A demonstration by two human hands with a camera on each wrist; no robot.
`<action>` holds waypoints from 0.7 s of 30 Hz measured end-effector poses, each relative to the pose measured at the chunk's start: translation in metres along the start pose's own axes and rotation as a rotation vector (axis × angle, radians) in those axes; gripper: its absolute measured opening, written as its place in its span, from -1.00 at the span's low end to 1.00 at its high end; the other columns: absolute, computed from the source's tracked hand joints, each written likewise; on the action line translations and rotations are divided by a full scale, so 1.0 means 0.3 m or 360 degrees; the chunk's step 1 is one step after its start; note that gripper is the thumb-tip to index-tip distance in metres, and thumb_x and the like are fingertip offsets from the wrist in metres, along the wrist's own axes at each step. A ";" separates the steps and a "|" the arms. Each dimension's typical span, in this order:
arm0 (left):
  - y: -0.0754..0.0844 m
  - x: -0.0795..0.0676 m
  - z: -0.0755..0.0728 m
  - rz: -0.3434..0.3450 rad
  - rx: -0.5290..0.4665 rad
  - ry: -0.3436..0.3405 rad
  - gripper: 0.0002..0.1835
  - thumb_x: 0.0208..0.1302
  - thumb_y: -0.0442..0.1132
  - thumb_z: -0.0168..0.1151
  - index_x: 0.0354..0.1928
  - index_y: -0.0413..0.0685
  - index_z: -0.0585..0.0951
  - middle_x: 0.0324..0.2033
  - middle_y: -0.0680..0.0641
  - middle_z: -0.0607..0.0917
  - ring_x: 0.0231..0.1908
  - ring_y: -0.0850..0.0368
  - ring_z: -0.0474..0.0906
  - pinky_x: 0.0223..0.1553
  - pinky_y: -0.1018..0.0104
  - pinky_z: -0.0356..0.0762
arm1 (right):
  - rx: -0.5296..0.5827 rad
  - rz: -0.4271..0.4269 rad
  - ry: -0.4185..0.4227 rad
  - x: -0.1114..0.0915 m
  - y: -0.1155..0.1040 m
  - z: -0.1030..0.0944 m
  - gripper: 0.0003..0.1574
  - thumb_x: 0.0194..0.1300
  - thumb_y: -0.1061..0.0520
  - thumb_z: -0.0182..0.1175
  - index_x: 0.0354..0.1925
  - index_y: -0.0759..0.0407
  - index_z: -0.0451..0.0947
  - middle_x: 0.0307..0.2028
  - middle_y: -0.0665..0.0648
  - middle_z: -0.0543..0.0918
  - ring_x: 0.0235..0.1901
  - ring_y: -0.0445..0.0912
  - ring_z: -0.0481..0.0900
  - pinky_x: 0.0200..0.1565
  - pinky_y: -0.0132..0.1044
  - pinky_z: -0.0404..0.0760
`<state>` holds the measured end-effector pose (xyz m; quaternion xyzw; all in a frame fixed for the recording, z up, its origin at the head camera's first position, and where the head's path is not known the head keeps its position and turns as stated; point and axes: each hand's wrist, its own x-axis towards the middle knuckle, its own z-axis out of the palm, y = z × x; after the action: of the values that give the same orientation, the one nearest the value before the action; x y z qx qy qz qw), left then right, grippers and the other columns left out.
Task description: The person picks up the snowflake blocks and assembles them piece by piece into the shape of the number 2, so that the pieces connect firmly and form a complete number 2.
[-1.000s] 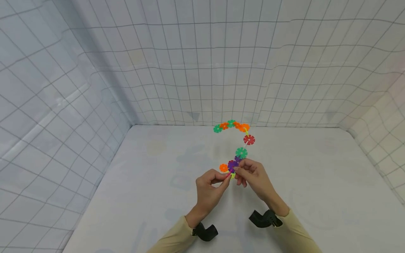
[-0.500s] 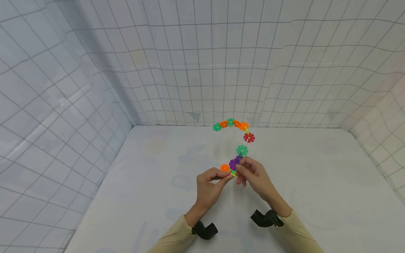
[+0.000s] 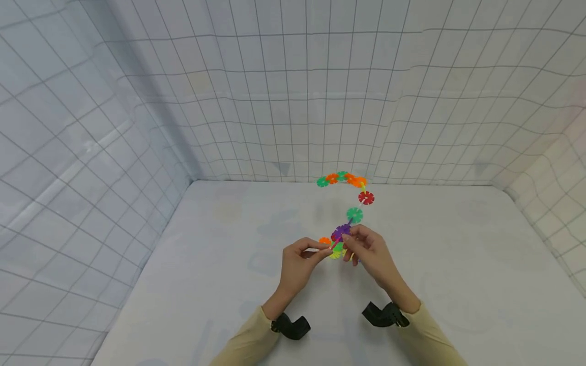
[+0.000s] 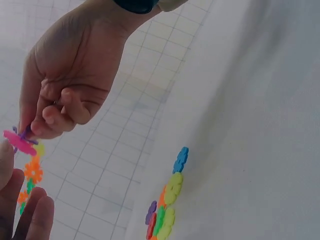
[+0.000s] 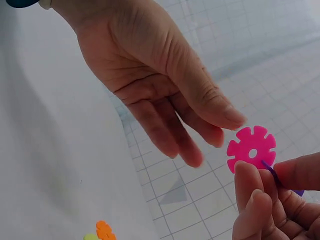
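In the head view my right hand [image 3: 373,256] pinches a purple slotted snowflake disc [image 3: 340,231], part of a curved chain of linked discs. A pink snowflake disc [image 5: 262,142] is slotted crosswise onto purple, most plainly in the right wrist view. Beside its edge is my left hand [image 3: 294,267]; the thumb tip [image 5: 235,119] stands right at the rim, and the fingers are loosely spread. Beyond my right hand, a green disc [image 3: 354,215] and a red disc [image 3: 366,197] lead toward green and orange ones. Yellow and green discs are partly hidden below my hands.
A white table [image 3: 238,229] spreads beneath the hands. White grid-patterned sheeting [image 3: 293,101] rises behind it and on both sides. Each wrist wears a black camera mount [image 3: 293,327]. In the left wrist view a blue disc [image 4: 181,160] ends the chain's near part.
My left hand has drawn slightly left, away from the discs, and more of the pink disc shows. The chain's far part has swung a little to the right.
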<state>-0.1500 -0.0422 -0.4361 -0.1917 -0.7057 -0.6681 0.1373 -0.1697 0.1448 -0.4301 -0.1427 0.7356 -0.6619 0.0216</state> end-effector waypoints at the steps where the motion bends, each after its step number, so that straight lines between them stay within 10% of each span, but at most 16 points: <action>1: -0.018 0.004 -0.004 -0.0044 0.0002 0.0008 -0.93 0.10 -0.46 0.35 -0.37 -0.35 0.65 -0.40 -0.20 0.67 -0.38 0.02 0.68 -0.34 0.22 0.63 | 0.0016 0.0000 0.0022 0.001 0.000 -0.006 -0.80 0.38 0.22 0.11 -0.23 0.39 0.42 -0.46 0.32 0.56 -0.57 0.07 0.57 -0.58 -0.29 0.55; 9: -0.164 0.038 -0.035 -0.0317 0.0273 0.0065 -0.83 0.24 -0.18 0.31 -0.29 -0.15 0.71 -0.36 -0.01 0.71 -0.32 0.13 0.61 -0.27 0.32 0.59 | 0.0028 0.0031 0.0131 0.008 -0.010 -0.044 -0.74 0.40 0.16 0.10 -0.22 0.41 0.42 -0.48 0.44 0.53 -0.59 0.05 0.56 -0.58 -0.19 0.56; 21: -0.269 0.098 -0.016 -0.0542 0.0770 -0.0224 -0.75 0.25 -0.22 0.27 -0.07 -0.14 0.69 -0.14 -0.10 0.66 -0.13 -0.01 0.52 -0.07 0.11 0.46 | 0.0214 0.0107 0.0071 0.003 -0.039 -0.055 -0.67 0.44 0.14 0.02 -0.15 0.48 0.38 -0.50 0.25 0.56 -0.58 -0.05 0.54 -0.54 -0.33 0.53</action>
<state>-0.2132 -0.0471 -0.4945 -0.0781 -0.8742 -0.4789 0.0157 -0.1720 0.1596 -0.4166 -0.1013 0.6942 -0.7117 0.0368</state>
